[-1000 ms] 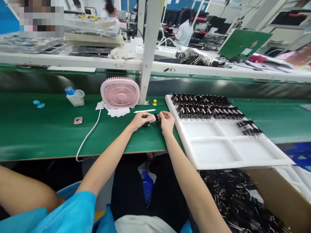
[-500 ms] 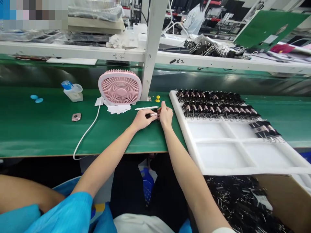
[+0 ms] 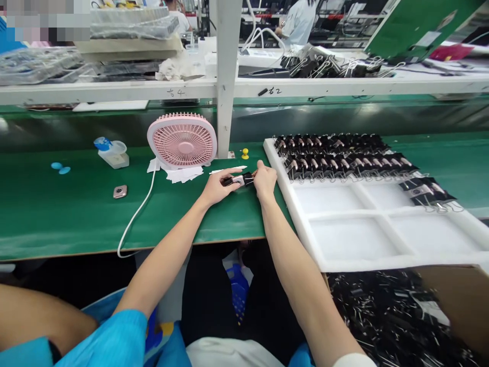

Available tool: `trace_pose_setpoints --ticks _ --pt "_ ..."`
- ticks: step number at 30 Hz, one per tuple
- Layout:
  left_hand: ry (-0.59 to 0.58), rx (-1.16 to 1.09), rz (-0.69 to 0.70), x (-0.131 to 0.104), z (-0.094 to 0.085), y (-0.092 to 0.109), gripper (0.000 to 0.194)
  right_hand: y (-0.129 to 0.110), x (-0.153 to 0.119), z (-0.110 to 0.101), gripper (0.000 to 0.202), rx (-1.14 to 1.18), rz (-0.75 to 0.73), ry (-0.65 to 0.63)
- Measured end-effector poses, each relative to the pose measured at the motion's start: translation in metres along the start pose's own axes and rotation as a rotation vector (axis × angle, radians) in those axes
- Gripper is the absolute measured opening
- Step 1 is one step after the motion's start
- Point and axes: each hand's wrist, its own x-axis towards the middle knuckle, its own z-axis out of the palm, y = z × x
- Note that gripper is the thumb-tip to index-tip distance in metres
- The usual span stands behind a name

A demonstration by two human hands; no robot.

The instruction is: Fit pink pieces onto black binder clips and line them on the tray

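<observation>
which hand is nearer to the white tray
Right. The right hand, at the black clip, is just left of the white tray; the left hand, holding the small pink piece, is farther left.

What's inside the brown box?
Lots of black clips with silvery wire handles, and something white among them. The bottom of the box is covered, so I can't tell what's beneath.

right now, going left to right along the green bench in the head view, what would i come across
Light-blue pieces → loose pink square piece → pink fan → left hand → clipped pinkish piece → right hand → white tray
</observation>
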Motion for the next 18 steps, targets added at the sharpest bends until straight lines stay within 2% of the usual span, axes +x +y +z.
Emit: trace_pose_setpoints --ticks 7,18 --pt "-0.039 0.001 -0.012 0.002 0.002 0.000 0.040 -0.003 -0.005 0.000 0.053 -0.049 -0.020 -0.074" --pt "-0.047 0.022 0.000 0.001 0.001 -0.003 0.040 -0.011 -0.012 -0.004 0.054 -0.032 0.013 -0.064"
